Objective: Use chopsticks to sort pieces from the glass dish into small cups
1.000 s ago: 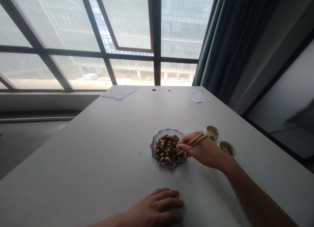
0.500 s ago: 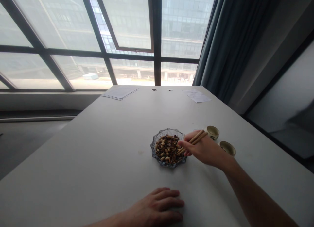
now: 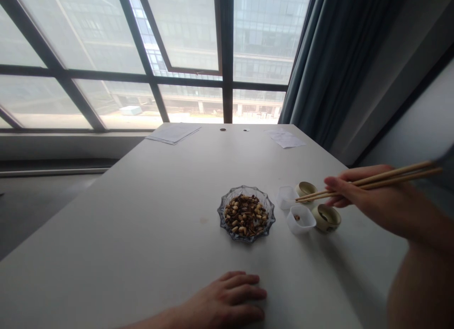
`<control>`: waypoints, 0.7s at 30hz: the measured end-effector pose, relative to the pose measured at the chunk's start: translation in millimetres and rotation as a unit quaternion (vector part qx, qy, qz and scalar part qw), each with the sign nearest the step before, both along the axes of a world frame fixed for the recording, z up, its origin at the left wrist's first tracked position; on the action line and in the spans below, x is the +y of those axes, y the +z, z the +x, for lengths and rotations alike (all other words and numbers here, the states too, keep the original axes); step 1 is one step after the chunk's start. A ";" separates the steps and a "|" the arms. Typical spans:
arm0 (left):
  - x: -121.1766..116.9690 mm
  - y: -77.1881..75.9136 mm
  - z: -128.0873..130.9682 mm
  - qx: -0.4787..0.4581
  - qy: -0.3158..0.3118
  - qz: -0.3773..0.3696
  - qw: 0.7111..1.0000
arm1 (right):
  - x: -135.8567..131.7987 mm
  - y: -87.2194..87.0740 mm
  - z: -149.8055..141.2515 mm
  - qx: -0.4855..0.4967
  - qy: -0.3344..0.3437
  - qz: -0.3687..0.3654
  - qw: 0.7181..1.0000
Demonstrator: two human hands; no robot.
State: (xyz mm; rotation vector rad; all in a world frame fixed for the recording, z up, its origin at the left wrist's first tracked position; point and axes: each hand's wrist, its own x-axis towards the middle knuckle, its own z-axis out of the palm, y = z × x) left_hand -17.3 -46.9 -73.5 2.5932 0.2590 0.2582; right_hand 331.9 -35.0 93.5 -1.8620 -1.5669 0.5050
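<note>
My right hand (image 3: pixel 369 194) is raised at the right, holding a pair of wooden chopsticks (image 3: pixel 312 195). Their tips point left and hang over a small cream ceramic cup (image 3: pixel 305 189), with no food visible between them. Below that cup stands a second ceramic cup (image 3: pixel 326 218), and next to them are clear plastic cups (image 3: pixel 286 197) (image 3: pixel 301 219), the nearer with a little food inside. A scalloped glass dish (image 3: pixel 245 214) holds mixed nuts and dark seeds. My left hand (image 3: pixel 223 300) lies flat on the table near the front.
The white table (image 3: pixel 142 215) stretches toward a large window. Loose papers (image 3: pixel 173 133) (image 3: pixel 286 138) lie at its far end, beside small holes. A dark curtain (image 3: pixel 319 59) hangs at the right of the window.
My right hand has moved right, away from the glass dish, carrying the chopsticks. This uncovers the clear plastic cups. My left hand has not moved.
</note>
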 end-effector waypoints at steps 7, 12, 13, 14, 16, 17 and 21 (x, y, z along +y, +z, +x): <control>0.3 2.8 -0.4 0.003 0.001 -0.001 1.000 | 21.9 -15.9 41.7 0.000 -0.094 -0.061 0.994; 1.1 0.4 -1.6 -0.009 0.002 -0.011 1.000 | 43.5 -30.3 37.3 0.025 -0.085 -0.092 0.992; 1.2 -0.3 -1.6 -0.010 0.003 -0.011 1.000 | 45.2 -30.8 36.1 0.024 -0.082 -0.092 0.992; 1.3 -1.1 -1.5 -0.010 0.003 -0.012 1.000 | 45.6 -30.0 34.8 0.024 -0.080 -0.090 0.992; 1.4 -2.5 -1.4 -0.009 0.002 -0.013 1.000 | 42.5 -24.9 30.9 0.013 -0.085 -0.082 0.993; 1.4 -2.8 -1.3 -0.008 0.002 -0.013 1.000 | 39.5 -20.9 27.9 0.003 -0.091 -0.072 0.993; 0.7 -0.9 -1.1 -0.003 0.003 -0.014 1.000 | 24.9 -6.3 7.0 -0.003 -0.088 0.018 0.996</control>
